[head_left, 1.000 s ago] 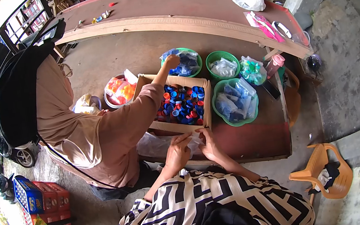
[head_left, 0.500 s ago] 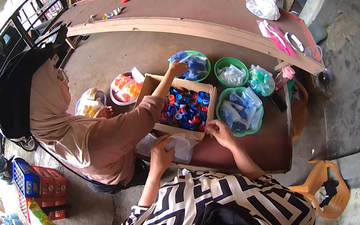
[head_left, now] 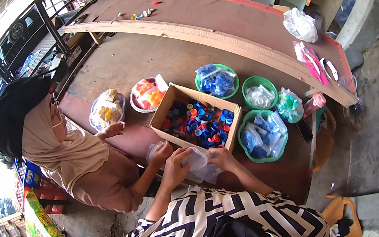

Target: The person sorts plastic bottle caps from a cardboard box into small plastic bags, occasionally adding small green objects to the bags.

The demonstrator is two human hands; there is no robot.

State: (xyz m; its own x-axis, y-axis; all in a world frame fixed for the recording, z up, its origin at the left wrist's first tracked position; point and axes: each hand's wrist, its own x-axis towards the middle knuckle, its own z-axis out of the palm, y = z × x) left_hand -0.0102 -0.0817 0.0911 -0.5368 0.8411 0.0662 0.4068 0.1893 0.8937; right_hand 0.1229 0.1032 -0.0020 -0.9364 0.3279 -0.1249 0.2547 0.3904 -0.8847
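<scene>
A transparent plastic bag [head_left: 196, 158] is stretched between my two hands in front of the cardboard box. My left hand [head_left: 175, 170] has its fingers closed on the bag's left side. On the other side, my right hand [head_left: 223, 159] pinches the bag's edge. Just beyond them is the open cardboard box [head_left: 162, 115], holding many blue, red, orange and black bottle caps [head_left: 200, 125]. Close to my left hand, a co-worker's hand [head_left: 160, 154] grips another see-through bag [head_left: 153, 149].
A green basket [head_left: 248, 157] of bagged blue caps stands right of the box. Behind it are a smaller green basket [head_left: 245, 85] and a bag of green caps [head_left: 289, 106]. Basins of yellow [head_left: 95, 128] and orange [head_left: 136, 108] caps sit left. A co-worker [head_left: 73, 160] sits at my left.
My right hand has come left from the box's corner onto the plastic bag. The co-worker's arm has drawn back from over the box to beside my left hand. The view has shifted somewhat.
</scene>
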